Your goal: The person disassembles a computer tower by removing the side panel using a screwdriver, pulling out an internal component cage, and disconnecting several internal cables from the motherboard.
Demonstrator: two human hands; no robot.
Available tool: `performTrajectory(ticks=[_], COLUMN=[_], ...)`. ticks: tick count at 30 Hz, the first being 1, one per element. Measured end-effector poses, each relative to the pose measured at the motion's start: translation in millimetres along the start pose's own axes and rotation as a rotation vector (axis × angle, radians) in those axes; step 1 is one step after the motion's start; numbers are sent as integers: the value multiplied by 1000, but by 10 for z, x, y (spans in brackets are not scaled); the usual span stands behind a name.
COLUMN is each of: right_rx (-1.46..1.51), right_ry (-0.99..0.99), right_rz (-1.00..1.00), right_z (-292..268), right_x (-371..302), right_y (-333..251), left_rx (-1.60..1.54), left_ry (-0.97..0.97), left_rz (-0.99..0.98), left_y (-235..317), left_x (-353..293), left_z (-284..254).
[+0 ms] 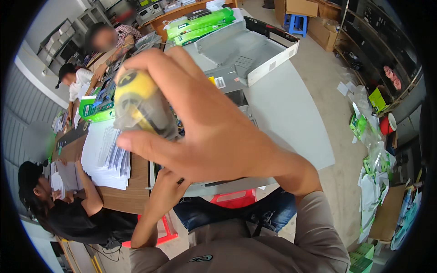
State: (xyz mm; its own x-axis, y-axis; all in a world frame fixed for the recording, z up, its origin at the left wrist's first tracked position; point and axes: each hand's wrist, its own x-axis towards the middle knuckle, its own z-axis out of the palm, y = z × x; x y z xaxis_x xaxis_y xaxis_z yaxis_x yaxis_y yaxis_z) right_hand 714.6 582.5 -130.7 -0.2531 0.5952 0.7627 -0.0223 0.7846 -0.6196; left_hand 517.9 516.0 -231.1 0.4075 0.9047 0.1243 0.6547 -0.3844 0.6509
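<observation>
My right hand (214, 123) is raised close to the camera, its thumb and fingers curled around a yellow-topped object (136, 88). That object has a rounded yellow end with a dark mark and a greyish, see-through lower part; its exact kind does not show. Lower down, my left hand (169, 189) is at the near edge of the grey table (291, 118), beneath the right hand. Its fingers are mostly hidden, and a small dark spot shows beside them. Past my right hand lies an open computer case (261, 52) of grey metal, partly covered by it.
Green paper packs (200, 29) stand at the table's far side. On the left, a loose paper stack (107, 154) lies on a brown table (129, 195), where several people sit. A red stool (234, 199) is below the table edge. Shelves (382, 50) line the right.
</observation>
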Motion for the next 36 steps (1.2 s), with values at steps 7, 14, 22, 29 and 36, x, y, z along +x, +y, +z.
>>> performTrajectory(ticks=[7, 14, 22, 29, 36], right_rx=[258, 154, -304, -151, -346], right_ry=[-32, -37, -27, 109, 176], right_rz=[245, 86, -165, 46, 83], right_z=[-195, -248, -166, -70, -6], right_x=[32, -69, -48, -181, -183], right_y=[42, -26, -27, -149, -243], left_rx=[-140, -208, -208, -237, -143], left_ry=[0, -43, -127, -76, -35], left_rz=[58, 144, 193, 295, 434], left_y=[-99, -110, -212, -267, -345], left_x=[7, 73, 81, 89, 63], left_z=[2, -22, -136, -95, -78])
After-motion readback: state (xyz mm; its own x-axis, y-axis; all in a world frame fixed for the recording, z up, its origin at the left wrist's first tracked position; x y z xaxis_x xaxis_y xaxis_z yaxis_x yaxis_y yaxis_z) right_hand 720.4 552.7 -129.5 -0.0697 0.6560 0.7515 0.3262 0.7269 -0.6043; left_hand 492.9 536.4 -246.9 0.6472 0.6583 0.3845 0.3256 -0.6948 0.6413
